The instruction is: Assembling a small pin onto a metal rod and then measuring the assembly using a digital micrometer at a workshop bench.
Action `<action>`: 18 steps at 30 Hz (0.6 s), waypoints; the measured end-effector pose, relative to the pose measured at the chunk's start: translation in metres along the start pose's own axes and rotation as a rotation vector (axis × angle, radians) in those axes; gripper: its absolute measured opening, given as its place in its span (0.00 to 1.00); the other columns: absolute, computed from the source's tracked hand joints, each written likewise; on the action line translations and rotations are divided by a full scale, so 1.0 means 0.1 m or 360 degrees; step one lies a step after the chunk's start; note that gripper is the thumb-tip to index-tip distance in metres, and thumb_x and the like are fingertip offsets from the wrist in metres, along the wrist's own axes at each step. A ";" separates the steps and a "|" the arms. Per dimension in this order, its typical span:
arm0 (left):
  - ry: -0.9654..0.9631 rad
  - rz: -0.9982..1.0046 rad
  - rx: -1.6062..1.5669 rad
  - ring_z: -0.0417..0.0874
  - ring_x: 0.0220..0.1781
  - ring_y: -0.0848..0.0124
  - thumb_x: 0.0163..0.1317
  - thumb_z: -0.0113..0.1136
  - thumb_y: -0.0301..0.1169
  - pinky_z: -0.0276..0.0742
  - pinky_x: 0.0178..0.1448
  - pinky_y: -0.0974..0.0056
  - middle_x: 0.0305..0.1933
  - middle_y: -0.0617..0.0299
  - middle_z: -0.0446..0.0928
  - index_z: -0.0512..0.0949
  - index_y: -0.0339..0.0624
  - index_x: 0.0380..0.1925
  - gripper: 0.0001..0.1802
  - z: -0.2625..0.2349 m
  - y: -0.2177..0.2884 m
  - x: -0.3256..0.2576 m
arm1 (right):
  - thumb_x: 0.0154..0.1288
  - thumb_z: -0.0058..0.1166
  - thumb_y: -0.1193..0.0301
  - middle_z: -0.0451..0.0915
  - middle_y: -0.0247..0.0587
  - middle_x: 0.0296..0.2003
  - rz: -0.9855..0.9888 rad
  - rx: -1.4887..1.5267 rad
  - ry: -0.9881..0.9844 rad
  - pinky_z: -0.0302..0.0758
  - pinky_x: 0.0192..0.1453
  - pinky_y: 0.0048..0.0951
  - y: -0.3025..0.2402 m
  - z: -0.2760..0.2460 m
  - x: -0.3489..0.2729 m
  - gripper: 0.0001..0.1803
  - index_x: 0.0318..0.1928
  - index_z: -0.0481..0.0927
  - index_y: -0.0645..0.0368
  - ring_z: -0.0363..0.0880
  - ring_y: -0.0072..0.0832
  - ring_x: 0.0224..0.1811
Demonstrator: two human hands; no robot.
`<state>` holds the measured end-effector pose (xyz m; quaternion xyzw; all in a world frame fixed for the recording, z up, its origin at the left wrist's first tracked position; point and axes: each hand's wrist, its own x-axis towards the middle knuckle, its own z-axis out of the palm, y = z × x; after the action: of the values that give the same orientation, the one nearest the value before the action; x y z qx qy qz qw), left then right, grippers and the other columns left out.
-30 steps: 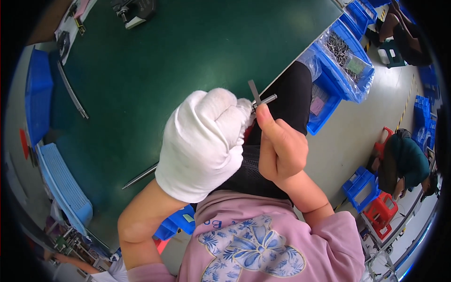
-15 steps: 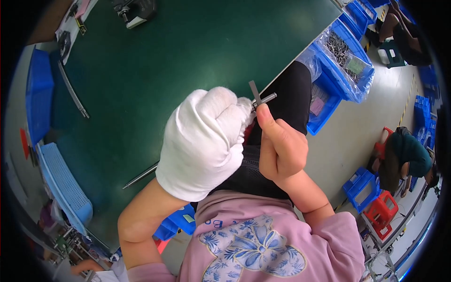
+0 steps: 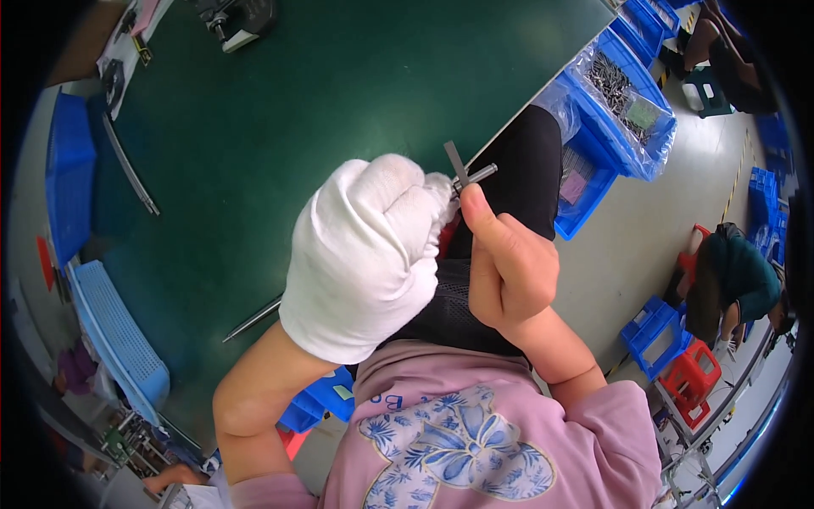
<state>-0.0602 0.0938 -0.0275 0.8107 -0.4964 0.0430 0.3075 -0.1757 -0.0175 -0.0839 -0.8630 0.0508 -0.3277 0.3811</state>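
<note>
By the tabletop's [image 3: 297, 102] right edge, the gloved left hand [image 3: 365, 254] grips a shiny rod [image 3: 485, 173] pointing right and slightly away, while the right hand [image 3: 515, 267] pinches a flat strip [image 3: 455, 161] across it.

A dark measuring tool [image 3: 252, 13] lies on the green desk [image 3: 339, 76], far left; a light-blue perforated basket [image 3: 123, 331] sits by its left edge. Right of it, a blue bin [image 3: 606, 136] holds small metal pieces [image 3: 610, 85]. Farther right are a red stool [image 3: 691, 377], a blue crate [image 3: 638, 327] and a bending person in dark green [image 3: 750, 271].
</note>
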 end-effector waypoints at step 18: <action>0.0054 -0.0030 -0.0033 0.71 0.22 0.61 0.44 0.67 0.20 0.67 0.24 0.61 0.23 0.60 0.70 0.73 0.41 0.24 0.11 0.02 -0.01 0.01 | 0.37 0.49 0.86 0.61 0.34 0.15 -0.0012 0.0045 0.0118 0.58 0.15 0.24 0.05 0.07 -0.10 0.28 0.47 0.80 0.66 0.60 0.25 0.11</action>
<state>-0.0590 0.0921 -0.0287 0.8112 -0.4838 0.0488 0.3248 -0.1788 -0.0132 -0.0956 -0.8450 0.0570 -0.3614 0.3901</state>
